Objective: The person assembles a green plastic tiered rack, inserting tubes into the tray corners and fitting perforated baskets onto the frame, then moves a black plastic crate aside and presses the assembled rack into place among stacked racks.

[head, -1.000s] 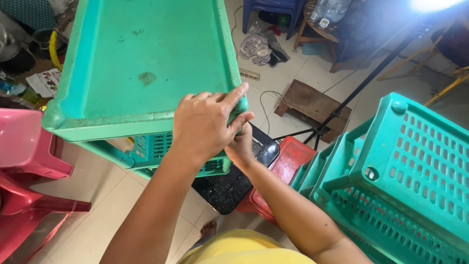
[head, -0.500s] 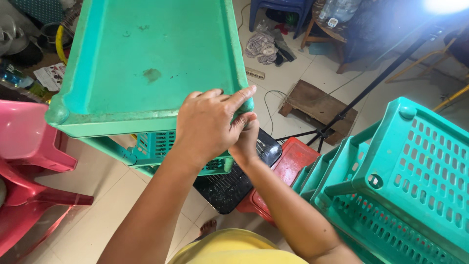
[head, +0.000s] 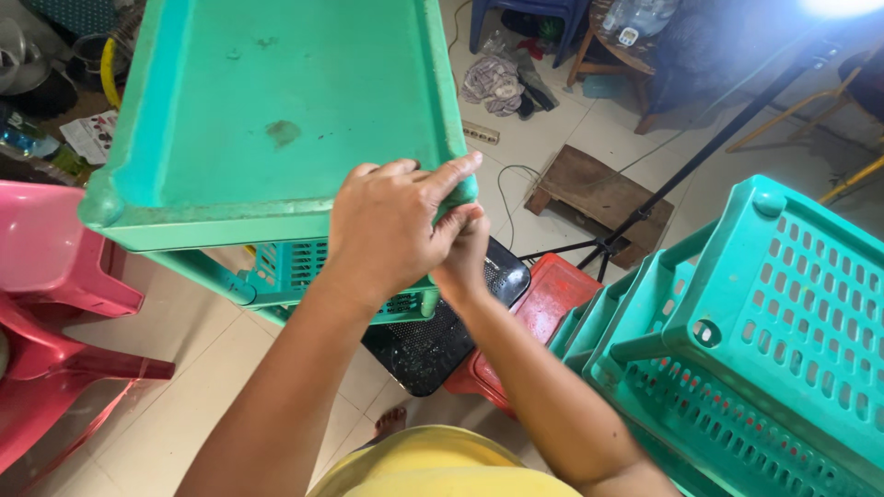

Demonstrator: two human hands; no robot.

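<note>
Left hand: laid over the near right corner of the green plastic shelf top, palm down, fingers held together and curled over the rim, index finger stretched along the corner edge. The corner is clasped, not pinched.

Right hand: placed directly beneath the left hand, at the underside of the same corner; fingers bent upward against it and touching the left hand's fingertips. Mostly hidden by the left hand, so whether anything is held in it cannot be told.

Green plastic shelf top: a flat tray with a raised rim, tilted slightly, filling the upper left of the view; a dark smudge is seen on its surface. It is carried above a lower teal perforated basket tier, seen just below its near edge.

Teal slotted baskets: stacked at the lower right, well apart from the hands.

Pink plastic chair: at the left edge, beside the shelf.

Red plastic stool: on the tiled floor below the hands, next to a black perforated tray.

Wooden footstool: farther out on the floor, near a black light stand.
</note>
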